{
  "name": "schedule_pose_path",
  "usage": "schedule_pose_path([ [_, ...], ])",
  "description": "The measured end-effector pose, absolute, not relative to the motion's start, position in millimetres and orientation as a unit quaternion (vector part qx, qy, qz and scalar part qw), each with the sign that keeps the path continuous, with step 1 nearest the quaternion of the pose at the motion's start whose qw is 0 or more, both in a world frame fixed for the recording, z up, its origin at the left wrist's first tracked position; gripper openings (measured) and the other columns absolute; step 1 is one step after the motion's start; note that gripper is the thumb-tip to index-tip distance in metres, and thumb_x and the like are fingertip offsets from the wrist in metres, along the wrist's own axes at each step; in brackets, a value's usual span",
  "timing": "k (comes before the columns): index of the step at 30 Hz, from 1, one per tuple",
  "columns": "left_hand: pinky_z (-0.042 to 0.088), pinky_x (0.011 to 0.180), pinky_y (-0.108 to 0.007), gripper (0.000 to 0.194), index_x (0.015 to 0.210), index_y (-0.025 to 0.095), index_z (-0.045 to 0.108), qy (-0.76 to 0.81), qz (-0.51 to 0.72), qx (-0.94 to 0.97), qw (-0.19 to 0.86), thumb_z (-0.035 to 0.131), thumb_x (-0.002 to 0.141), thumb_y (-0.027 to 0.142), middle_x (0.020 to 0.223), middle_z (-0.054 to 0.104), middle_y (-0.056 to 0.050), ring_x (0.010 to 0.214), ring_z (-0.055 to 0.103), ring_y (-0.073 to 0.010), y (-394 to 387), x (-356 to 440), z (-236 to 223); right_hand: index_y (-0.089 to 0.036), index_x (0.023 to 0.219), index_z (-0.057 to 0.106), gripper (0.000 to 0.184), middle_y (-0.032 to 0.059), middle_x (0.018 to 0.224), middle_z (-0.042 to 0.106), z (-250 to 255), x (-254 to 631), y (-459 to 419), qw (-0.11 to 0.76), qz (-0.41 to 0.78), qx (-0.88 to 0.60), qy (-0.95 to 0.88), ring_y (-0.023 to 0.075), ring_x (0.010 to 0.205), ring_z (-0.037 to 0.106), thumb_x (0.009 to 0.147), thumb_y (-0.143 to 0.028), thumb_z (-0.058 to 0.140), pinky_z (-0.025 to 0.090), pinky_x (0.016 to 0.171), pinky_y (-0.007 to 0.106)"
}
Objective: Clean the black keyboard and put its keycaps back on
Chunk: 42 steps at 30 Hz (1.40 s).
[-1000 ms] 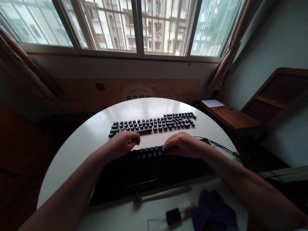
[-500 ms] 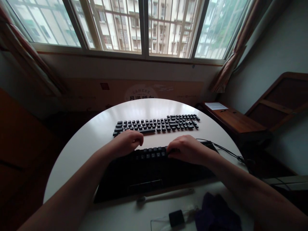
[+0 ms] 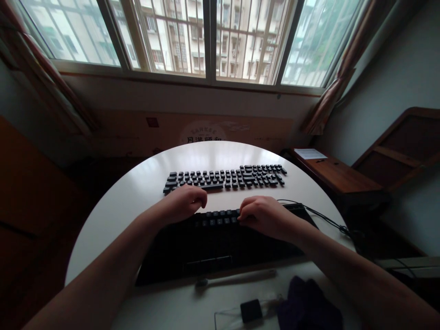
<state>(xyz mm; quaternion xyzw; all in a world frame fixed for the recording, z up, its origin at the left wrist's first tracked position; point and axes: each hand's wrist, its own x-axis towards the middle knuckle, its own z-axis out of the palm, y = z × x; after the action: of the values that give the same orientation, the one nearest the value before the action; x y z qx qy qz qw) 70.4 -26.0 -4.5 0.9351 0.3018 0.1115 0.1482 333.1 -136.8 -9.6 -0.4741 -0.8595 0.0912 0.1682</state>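
A black keyboard point(image 3: 192, 247) lies on the white round table, most of its keycaps off and two short rows of keycaps point(image 3: 220, 221) in place near its back edge. At the right end of these rows is my right hand point(image 3: 263, 214), its thumb and fingertips pinched together at a keycap. My left hand point(image 3: 187, 200) rests over the back left part of the keyboard with its fingers curled in; what they hold, if anything, is hidden. Behind both hands, loose black keycaps point(image 3: 247, 176) are laid out in keyboard order, with a long space bar point(image 3: 212, 187) in front.
In front of the keyboard lie a brush with a pale handle point(image 3: 240, 277), a wire tool with a black block point(image 3: 250, 311) and a dark purple cloth point(image 3: 305, 305). A black cable point(image 3: 325, 220) runs off the table point(image 3: 99, 229) at right. A wooden chair point(image 3: 337, 176) stands beyond.
The view has shifted slightly. My right fingertips have come a little lower at the end of the keycap rows, while my left hand stays in nearly the same place.
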Motion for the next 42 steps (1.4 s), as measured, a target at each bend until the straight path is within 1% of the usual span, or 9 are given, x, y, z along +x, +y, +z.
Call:
schedule_pose_path([
  [5, 0.046, 0.072, -0.026, 0.024, 0.076, 0.02, 0.069, 0.285, 0.099, 0.946, 0.121, 0.05, 0.077, 0.005, 0.082, 0.07, -0.002, 0.078, 0.063, -0.0165, -50.7, 80.6, 10.3, -0.028, 0.098, 0.081, 0.016, 0.0029, 0.09, 0.077, 2.2, 334.1, -144.7, 0.115, 0.113, -0.506, -0.847, 0.0175, 0.077, 0.068, 0.087, -0.024, 0.071, 0.039, 0.064, 0.027],
  [10, 0.049, 0.078, -0.03, 0.032, 0.097, 0.023, 0.072, 0.233, 0.107, 0.961, 0.108, 0.052, 0.079, 0.006, 0.103, 0.07, -0.005, 0.093, 0.064, -0.0199, -74.9, 95.3, 13.4, -0.033, 0.118, 0.076, 0.03, 0.004, 0.091, 0.079, 12.8, 343.9, -150.1, 0.062, 0.18, -0.508, -0.84, 0.0169, 0.068, 0.065, 0.092, -0.037, 0.062, 0.034, 0.058, 0.027],
  [15, 0.05, 0.088, -0.034, 0.034, 0.11, 0.024, 0.072, 0.192, 0.094, 0.97, 0.119, 0.052, 0.086, 0.011, 0.112, 0.07, -0.006, 0.102, 0.065, -0.0222, -77.9, 103.8, 3.0, -0.034, 0.128, 0.07, 0.039, 0.0023, 0.087, 0.079, 19.4, 349.6, -153.9, 0.043, 0.221, -0.502, -0.835, 0.0137, 0.059, 0.06, 0.09, -0.038, 0.062, 0.034, 0.057, 0.025],
  [20, 0.05, 0.093, -0.035, 0.038, 0.116, 0.024, 0.07, 0.189, 0.108, 0.968, 0.122, 0.052, 0.086, 0.011, 0.117, 0.069, -0.007, 0.107, 0.064, -0.023, -76.7, 105.4, -1.0, -0.033, 0.135, 0.065, 0.047, 0.0026, 0.09, 0.078, 21.5, 352.8, -150.2, 0.032, 0.247, -0.488, -0.837, 0.0148, 0.064, 0.061, 0.089, -0.038, 0.063, 0.037, 0.059, 0.024],
  [26, 0.05, 0.096, -0.037, 0.039, 0.12, 0.023, 0.068, 0.187, 0.106, 0.965, 0.149, 0.055, 0.085, 0.011, 0.12, 0.068, -0.009, 0.111, 0.063, -0.0243, -74.1, 106.1, -6.5, -0.03, 0.133, 0.067, 0.044, -0.0036, 0.068, 0.069, 18.6, 356.1, -143.5, 0.0, 0.291, -0.481, -0.827, 0.01, 0.05, 0.052, 0.09, -0.036, 0.061, 0.035, 0.053, 0.022],
  [29, 0.051, 0.096, -0.037, 0.04, 0.122, 0.023, 0.067, 0.182, 0.116, 0.963, 0.16, 0.057, 0.085, 0.013, 0.121, 0.068, -0.009, 0.11, 0.063, -0.024, -73.8, 105.4, -6.7, -0.027, 0.129, 0.07, 0.04, -0.0051, 0.06, 0.063, 16.4, 358.0, -142.6, 0.066, 0.315, -0.459, -0.828, 0.0093, 0.048, 0.049, 0.09, -0.033, 0.061, 0.035, 0.052, 0.021],
  [34, 0.05, 0.101, -0.041, 0.043, 0.127, 0.029, 0.066, 0.175, 0.107, 0.966, 0.16, 0.059, 0.087, 0.016, 0.133, 0.063, -0.009, 0.117, 0.062, -0.0257, -76.4, 103.0, -3.1, -0.017, 0.115, 0.076, 0.037, -0.0044, 0.053, 0.05, 7.3, 372.9, -127.6, 0.367, 0.234, -0.495, -0.752, 0.0092, 0.048, 0.035, 0.092, -0.042, 0.06, 0.025, 0.045, 0.022],
  [36, 0.05, 0.101, -0.043, 0.042, 0.126, 0.031, 0.067, 0.179, 0.096, 0.966, 0.161, 0.061, 0.087, 0.018, 0.137, 0.061, -0.009, 0.119, 0.061, -0.027, -77.0, 103.3, -3.5, -0.015, 0.107, 0.078, 0.036, -0.0035, 0.054, 0.05, 1.3, 381.4, -117.7, 0.442, 0.179, -0.523, -0.707, 0.0094, 0.048, 0.034, 0.091, -0.042, 0.061, 0.024, 0.044, 0.023],
  [42, 0.049, 0.103, -0.046, 0.037, 0.124, 0.033, 0.067, 0.188, 0.071, 0.965, 0.17, 0.061, 0.09, 0.021, 0.139, 0.059, -0.007, 0.123, 0.059, -0.0285, -76.1, 106.1, -8.3, -0.014, 0.1, 0.079, 0.035, -0.0005, 0.056, 0.057, -20.4, 392.3, -97.0, 0.5, 0.105, -0.571, -0.643, 0.012, 0.049, 0.042, 0.089, -0.041, 0.06, 0.032, 0.046, 0.024],
])
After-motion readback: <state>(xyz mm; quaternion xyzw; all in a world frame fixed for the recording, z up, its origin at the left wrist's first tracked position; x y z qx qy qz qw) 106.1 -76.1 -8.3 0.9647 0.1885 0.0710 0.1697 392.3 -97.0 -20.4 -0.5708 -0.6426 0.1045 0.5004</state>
